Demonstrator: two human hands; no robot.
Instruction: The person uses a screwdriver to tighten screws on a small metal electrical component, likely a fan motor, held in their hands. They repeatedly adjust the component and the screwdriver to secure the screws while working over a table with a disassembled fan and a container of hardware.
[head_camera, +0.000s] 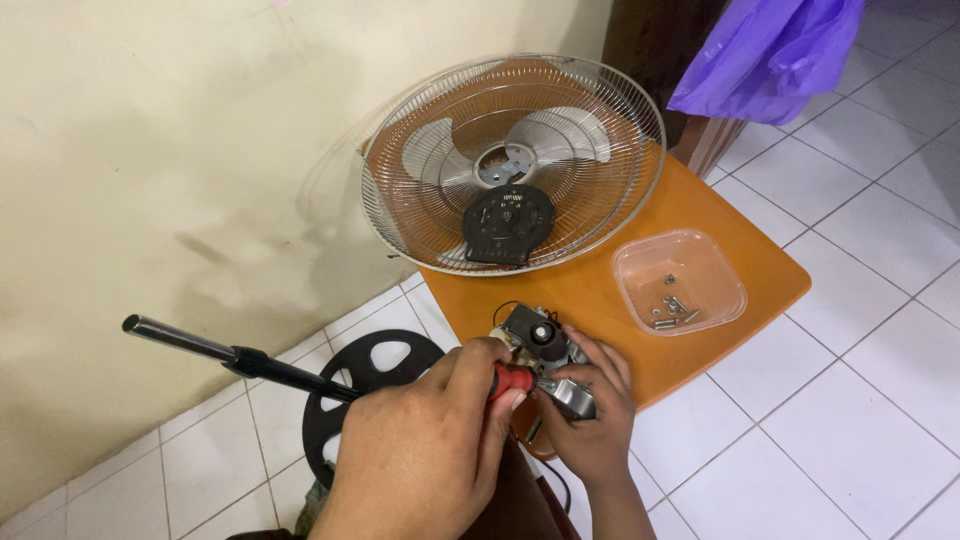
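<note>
fan motor (545, 345) sits at the near edge of the orange table (720, 300), right hand (590, 415) clamped on it, left hand (425, 440) fisted round a red-handled screwdriver (512, 379). looks mid-unscrewing, next move probably needs steady downward pressure.

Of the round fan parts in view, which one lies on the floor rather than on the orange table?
The black spoked base disc, on the white tiles left of the table behind the left hand. The wire fan guard rests on the table.
</note>
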